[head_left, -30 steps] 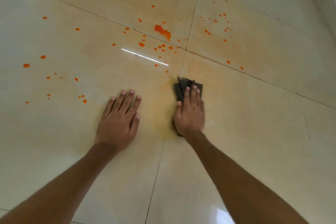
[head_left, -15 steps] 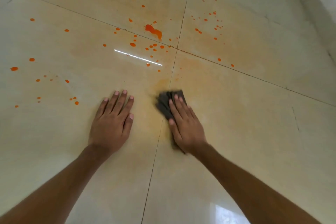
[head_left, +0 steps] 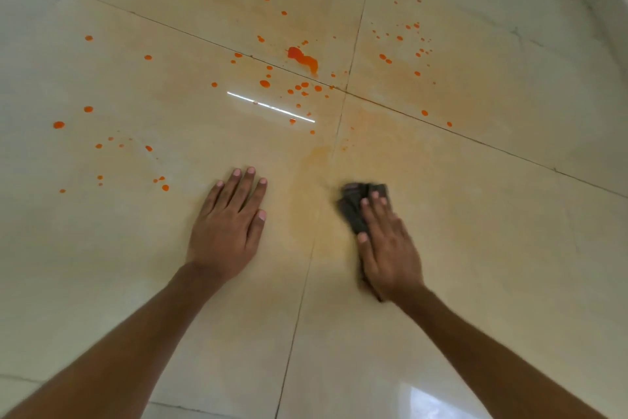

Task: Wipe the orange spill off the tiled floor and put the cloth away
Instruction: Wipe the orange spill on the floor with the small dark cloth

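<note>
Orange drops and one larger orange blot (head_left: pixel 303 59) lie scattered over the glossy cream tiled floor (head_left: pixel 475 214), mostly ahead and to the left. A pale orange smear (head_left: pixel 316 214) runs along the grout line between my hands. My right hand (head_left: pixel 387 248) lies flat on a dark grey folded cloth (head_left: pixel 355 206) and presses it to the tile just right of that line; the cloth's far end shows past my fingers. My left hand (head_left: pixel 231 228) rests flat on the floor with fingers spread, holding nothing.
Grout lines cross ahead of me (head_left: pixel 345 92). A pale wall base (head_left: pixel 605 4) rises at the upper right. More orange drops sit at the far left (head_left: pixel 58 125) and on the upper right tile (head_left: pixel 385 58). Light glares off the tile at the bottom right.
My right hand has slid the cloth to the right, from the grout line onto the right-hand tile, after pulling it back toward me. My left hand stays planted.
</note>
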